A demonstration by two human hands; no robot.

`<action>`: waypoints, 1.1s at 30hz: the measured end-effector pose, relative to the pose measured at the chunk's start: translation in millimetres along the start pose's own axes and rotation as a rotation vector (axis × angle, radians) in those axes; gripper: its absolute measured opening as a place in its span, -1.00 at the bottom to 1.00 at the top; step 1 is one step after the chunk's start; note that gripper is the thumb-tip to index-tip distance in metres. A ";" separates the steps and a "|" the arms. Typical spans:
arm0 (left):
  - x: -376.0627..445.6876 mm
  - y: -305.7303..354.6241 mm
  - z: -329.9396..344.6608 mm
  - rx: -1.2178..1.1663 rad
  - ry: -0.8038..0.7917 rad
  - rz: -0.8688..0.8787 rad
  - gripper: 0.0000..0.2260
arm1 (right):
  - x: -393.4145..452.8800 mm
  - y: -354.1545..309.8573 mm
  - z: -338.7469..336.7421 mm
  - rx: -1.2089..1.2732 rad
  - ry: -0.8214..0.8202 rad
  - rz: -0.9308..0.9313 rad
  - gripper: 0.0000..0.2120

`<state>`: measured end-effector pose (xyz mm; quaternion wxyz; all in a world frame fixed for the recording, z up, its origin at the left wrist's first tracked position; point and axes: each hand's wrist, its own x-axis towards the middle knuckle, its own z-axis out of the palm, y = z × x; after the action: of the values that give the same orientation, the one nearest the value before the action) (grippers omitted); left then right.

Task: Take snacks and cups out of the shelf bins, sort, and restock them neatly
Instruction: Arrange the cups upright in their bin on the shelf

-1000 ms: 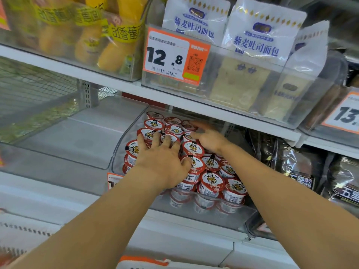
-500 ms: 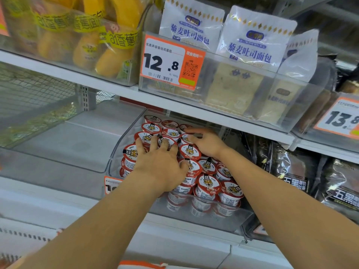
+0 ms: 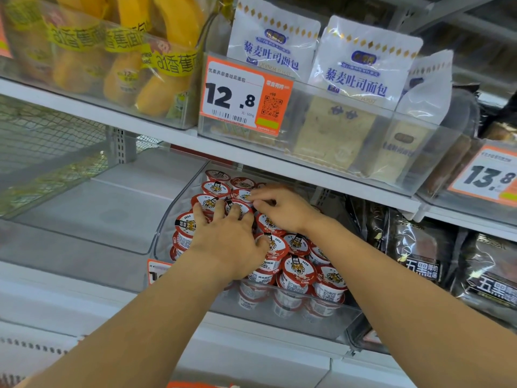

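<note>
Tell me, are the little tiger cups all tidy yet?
Nearly. The tiger cups already fill their clear bin, stacked in layers. Right now the left hand lies spread over the middle cups and the right hand touches the ones at the back, with no cup lifted. Still left: some cups on the left side lean, and the clear bin to the left holds no stock.

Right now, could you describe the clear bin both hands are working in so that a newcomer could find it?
Find the orange 12.8 price tag on the upper shelf. Directly below it sits a clear bin under the left hand and right hand. Unlike its neighbours, it holds small red-and-white tiger cups.
</note>
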<state>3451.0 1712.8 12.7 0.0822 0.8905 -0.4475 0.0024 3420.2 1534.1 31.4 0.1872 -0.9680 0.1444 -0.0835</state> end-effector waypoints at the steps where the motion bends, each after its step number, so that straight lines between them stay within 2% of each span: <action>1: 0.0 -0.3 0.4 0.000 0.001 0.000 -0.36 | 1.4 -1.2 0.6 -0.023 -0.013 -0.007 -0.67; 6: -0.2 -1.8 -0.1 -0.005 0.001 0.004 -0.36 | -0.3 -3.8 0.0 -0.079 -0.056 -0.023 -0.66; 11: 0.1 -1.0 -0.9 -0.004 -0.009 -0.002 -0.36 | -9.3 0.4 -9.2 -0.057 0.106 0.090 -0.62; 16: -1.3 -0.6 -1.9 -0.007 -0.014 0.004 -0.36 | -9.0 3.8 -11.2 -0.055 0.063 0.172 -0.63; 21: -0.8 -0.9 -0.7 -0.003 -0.017 0.000 -0.36 | -7.3 5.6 -5.8 -0.012 0.120 0.188 -0.68; 27: -6.2 -2.1 -2.9 -0.039 0.014 0.004 -0.40 | -34.5 4.3 -2.0 0.029 0.238 0.140 -0.58; 29: -10.1 -5.4 -6.5 -0.039 0.136 0.010 -0.45 | -61.7 2.6 -2.6 -0.019 0.322 0.079 -0.65; 31: -17.2 -6.4 -12.8 -0.109 0.384 0.063 -0.56 | -101.9 -4.9 -3.6 -0.013 0.442 -0.022 -0.75; 33: -30.3 1.0 -15.2 -0.260 0.643 0.208 -0.76 | -148.3 -16.0 -2.5 0.047 0.549 -0.134 -0.83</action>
<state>3433.1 1738.6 25.5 0.3304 0.7761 -0.4837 0.2338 3283.6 1593.6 24.0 0.1577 -0.9120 0.1237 -0.3578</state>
